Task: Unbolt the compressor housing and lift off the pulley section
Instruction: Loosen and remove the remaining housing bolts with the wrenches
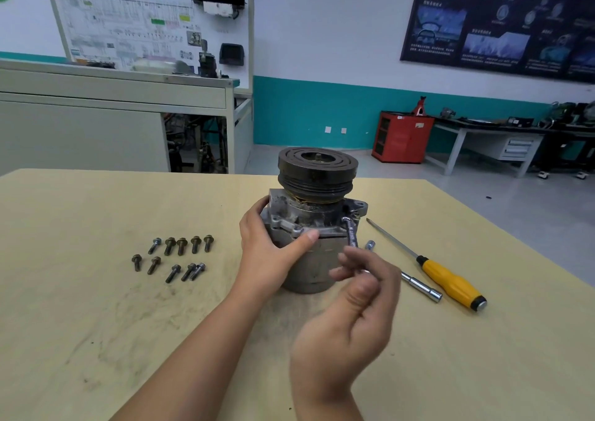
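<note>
So the compressor (306, 272) is standing on end in the middle of the table (96, 324), pulley (317, 171) up top and sitting on the housing. Left hand (267, 253) is wrapped round the left side of the body, thumb laid across the front just under the flange, so a proper grip. Right hand (351, 317) is a bit blurry, but its fingers are curled in and pinching the long end of an L-shaped key (352, 234). The key's short bent end sits at the flange on the right side, just below the pulley. Ten loose bolts (174, 255) are lying in two rough rows off to the left, well apart from the compressor. On the right there's a yellow-handled screwdriver (450, 282) with a socket bar (421, 287) just beside it
</note>
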`<act>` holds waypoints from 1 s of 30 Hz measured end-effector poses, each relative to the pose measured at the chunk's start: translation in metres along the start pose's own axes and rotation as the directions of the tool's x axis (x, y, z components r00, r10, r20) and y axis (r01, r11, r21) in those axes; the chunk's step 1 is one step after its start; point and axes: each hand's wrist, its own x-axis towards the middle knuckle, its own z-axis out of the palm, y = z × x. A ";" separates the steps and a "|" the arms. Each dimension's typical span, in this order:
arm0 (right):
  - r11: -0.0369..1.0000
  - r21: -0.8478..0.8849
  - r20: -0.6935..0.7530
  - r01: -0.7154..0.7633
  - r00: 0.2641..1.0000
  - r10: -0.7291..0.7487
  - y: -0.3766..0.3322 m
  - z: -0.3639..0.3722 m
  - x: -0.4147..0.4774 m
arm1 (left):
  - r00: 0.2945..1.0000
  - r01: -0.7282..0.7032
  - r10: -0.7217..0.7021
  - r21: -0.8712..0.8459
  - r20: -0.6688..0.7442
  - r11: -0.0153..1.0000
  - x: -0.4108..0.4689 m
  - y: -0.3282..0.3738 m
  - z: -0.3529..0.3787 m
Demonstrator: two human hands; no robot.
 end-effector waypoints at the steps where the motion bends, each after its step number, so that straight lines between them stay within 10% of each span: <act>1: 0.999 0.005 -0.037 0.036 0.999 -0.036 -0.001 -0.002 0.006 | 1.000 0.007 -0.007 -0.004 -0.002 1.000 0.000 0.001 0.000; 8: 0.999 0.047 -0.109 -0.008 0.994 0.014 0.008 -0.029 0.054 | 1.000 0.026 -0.026 0.010 0.007 1.000 0.002 -0.003 -0.002; 13: 0.945 0.137 -0.103 -0.298 0.944 0.313 0.029 -0.045 0.100 | 0.999 0.029 -0.030 0.012 0.016 0.999 0.001 -0.001 -0.003; 18: 0.704 0.306 0.180 -0.641 0.765 0.618 0.053 -0.045 0.139 | 1.000 0.026 -0.026 0.012 0.017 1.000 0.001 -0.001 -0.003; 30: 0.485 0.120 0.508 -0.866 0.473 0.719 0.089 -0.017 0.185 | 0.998 0.052 -0.052 0.003 0.023 0.999 0.000 0.001 -0.003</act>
